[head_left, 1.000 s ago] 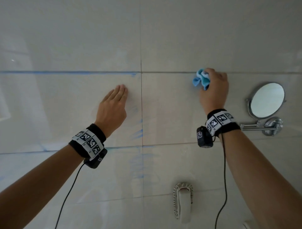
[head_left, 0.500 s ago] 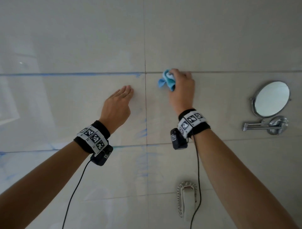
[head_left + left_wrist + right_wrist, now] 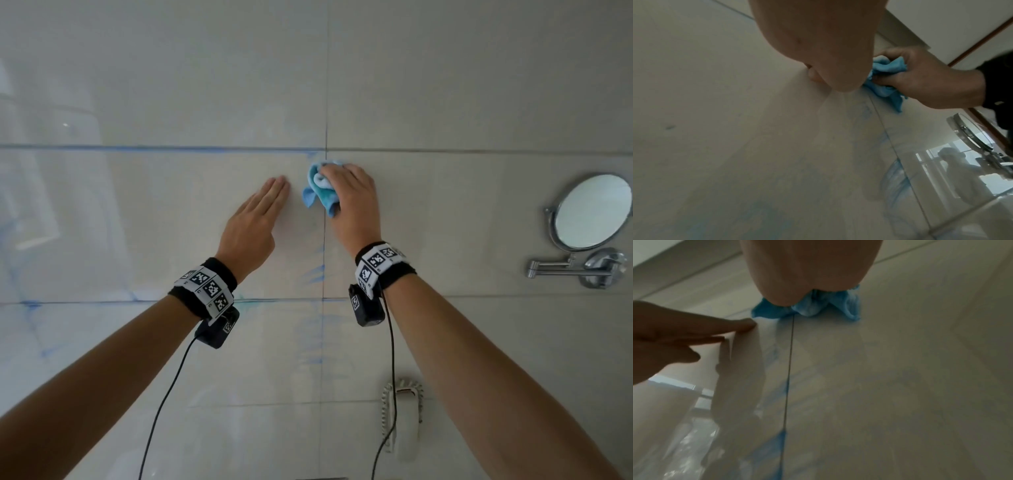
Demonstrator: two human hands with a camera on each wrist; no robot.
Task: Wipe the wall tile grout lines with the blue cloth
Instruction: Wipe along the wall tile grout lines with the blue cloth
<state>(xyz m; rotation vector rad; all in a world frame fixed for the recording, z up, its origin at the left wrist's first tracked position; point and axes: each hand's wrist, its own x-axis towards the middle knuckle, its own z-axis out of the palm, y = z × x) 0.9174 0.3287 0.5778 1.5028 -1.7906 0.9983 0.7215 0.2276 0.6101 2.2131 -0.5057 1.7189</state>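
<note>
My right hand (image 3: 349,195) grips a bunched blue cloth (image 3: 320,190) and presses it on the beige wall tile, just below where the horizontal grout line (image 3: 171,148) meets the vertical grout line (image 3: 324,260). The cloth (image 3: 807,306) sits on the top of the vertical line in the right wrist view. My left hand (image 3: 260,212) lies flat on the tile with straight fingers, just left of the cloth (image 3: 885,84). Blue marks stain the horizontal line to the left and the vertical line below the cloth.
A round chrome mirror (image 3: 591,210) on a folding arm is fixed to the wall at the right. A white wall phone (image 3: 404,418) hangs low, below my right forearm. Cables run from both wrist cameras. Another horizontal grout line (image 3: 102,302) with blue smears runs lower down.
My right hand has slid the cloth leftward along the horizontal grout line to the vertical joint, then slightly down. The left hand has stayed flat on the tile.
</note>
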